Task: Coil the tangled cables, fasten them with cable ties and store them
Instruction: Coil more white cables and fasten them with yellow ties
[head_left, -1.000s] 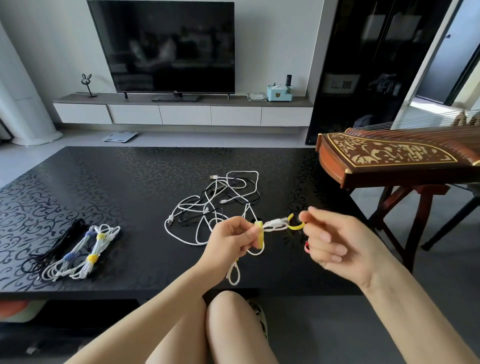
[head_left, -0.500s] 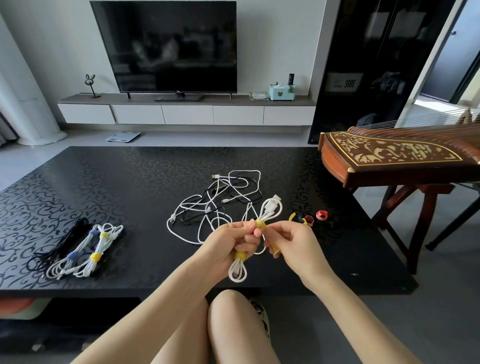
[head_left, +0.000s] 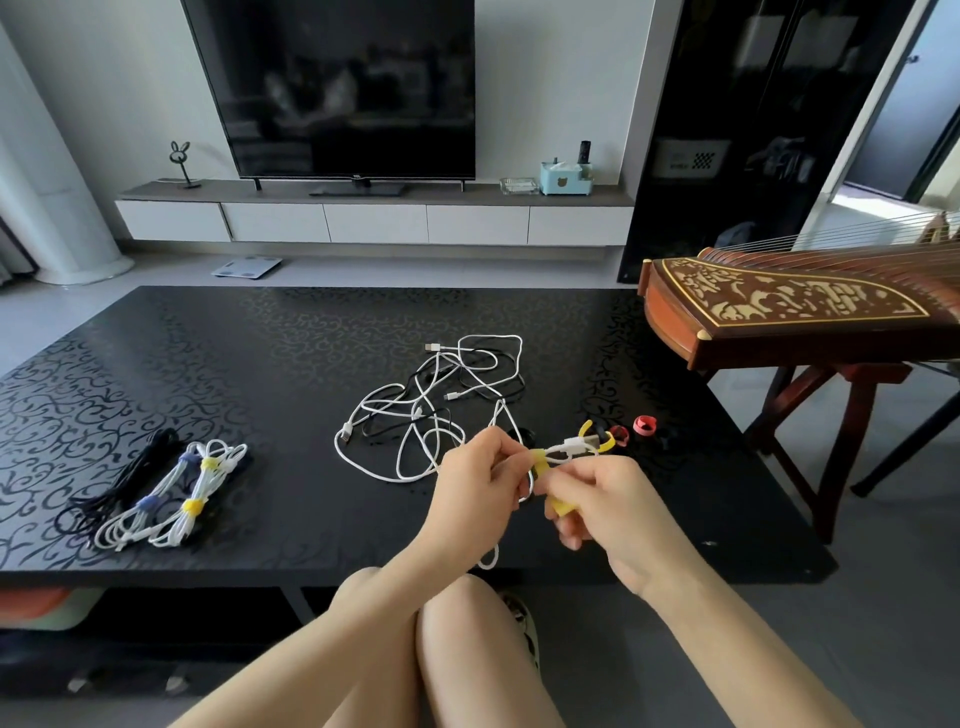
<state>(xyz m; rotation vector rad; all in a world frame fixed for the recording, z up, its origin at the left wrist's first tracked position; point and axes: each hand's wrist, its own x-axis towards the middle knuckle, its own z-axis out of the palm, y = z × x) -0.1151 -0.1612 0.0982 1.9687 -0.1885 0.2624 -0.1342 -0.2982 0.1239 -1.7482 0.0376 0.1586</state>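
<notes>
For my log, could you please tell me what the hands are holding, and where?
Left hand grips the coiled white cable near its middle; right hand pinches the free end of the yellow cable tie wrapped round it.

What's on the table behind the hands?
A tangle of white and black cables, and right of it a loose yellow tie and two red ties. The left hand covers the tangle's near loops; the held cable crosses the yellow tie.
</notes>
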